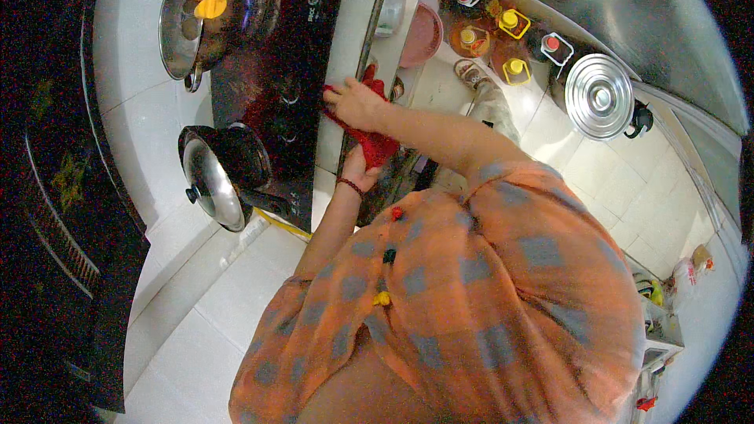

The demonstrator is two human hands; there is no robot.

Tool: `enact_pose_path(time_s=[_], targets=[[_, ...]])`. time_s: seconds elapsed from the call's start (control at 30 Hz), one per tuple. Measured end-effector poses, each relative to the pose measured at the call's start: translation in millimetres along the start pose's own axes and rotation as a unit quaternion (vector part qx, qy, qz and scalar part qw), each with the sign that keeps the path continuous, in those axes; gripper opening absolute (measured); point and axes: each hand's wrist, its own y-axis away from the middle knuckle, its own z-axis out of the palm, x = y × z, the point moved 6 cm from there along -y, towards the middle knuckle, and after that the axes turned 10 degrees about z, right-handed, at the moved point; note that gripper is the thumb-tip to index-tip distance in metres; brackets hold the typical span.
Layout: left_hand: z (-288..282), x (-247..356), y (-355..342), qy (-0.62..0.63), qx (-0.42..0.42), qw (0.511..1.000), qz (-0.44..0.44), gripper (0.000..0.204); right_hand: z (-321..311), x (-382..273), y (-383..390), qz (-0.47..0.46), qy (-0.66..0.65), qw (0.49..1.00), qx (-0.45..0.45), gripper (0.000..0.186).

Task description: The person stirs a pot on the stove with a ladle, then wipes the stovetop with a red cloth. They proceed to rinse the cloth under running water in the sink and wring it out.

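Observation:
A red cloth [375, 149] is bunched in both my hands at the front edge of the white counter [326, 180], beside the black stove [302, 71]. My right hand [357, 104] lies over its upper part, fingers curled onto the cloth near the counter's edge. Lower down, my left hand [357, 166], with a dark red beaded bracelet at the wrist, grips the cloth's other end. Its fingers are partly hidden by the cloth.
On the stove stand a steel pot [179, 27] with round pieces and something yellow [210, 6], by a blue flame [248, 4], and a dark pan with a tilted lid [214, 184]. A pink basin [422, 35], several capped bottles [471, 41] and a lidded metal pot [598, 98] are to the right.

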Motion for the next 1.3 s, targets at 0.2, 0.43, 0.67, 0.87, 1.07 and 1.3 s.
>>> enact_pose_path(time_s=[0.2,0.43,0.67,0.87,1.07,1.3], targets=[[-1,20,-27,0.102,-0.036,0.994,0.021,0.019,-39,53,-15,0.14,0.014,0.987,0.076,0.02],[1,8,-13,0.063,0.04,0.997,0.036,0.018,-3,7,-9,0.084,-0.013,0.996,0.025,0.024],[-37,-24,-19,0.0,-0.052,0.998,0.04,0.021,-9,-9,0,0.061,-0.026,0.997,0.032,0.025],[-41,-24,-10,0.062,-0.037,0.997,0.023,0.021,-7,-24,-1,0.091,0.015,0.995,-0.044,0.021],[-69,-55,7,0.142,0.01,0.99,0.013,0.013,13,-52,1,0.073,0.021,0.995,-0.06,0.022],[-65,-62,29,0.146,0.102,0.984,-0.009,0.014,26,-90,16,0.005,0.036,0.997,-0.066,0.023]])
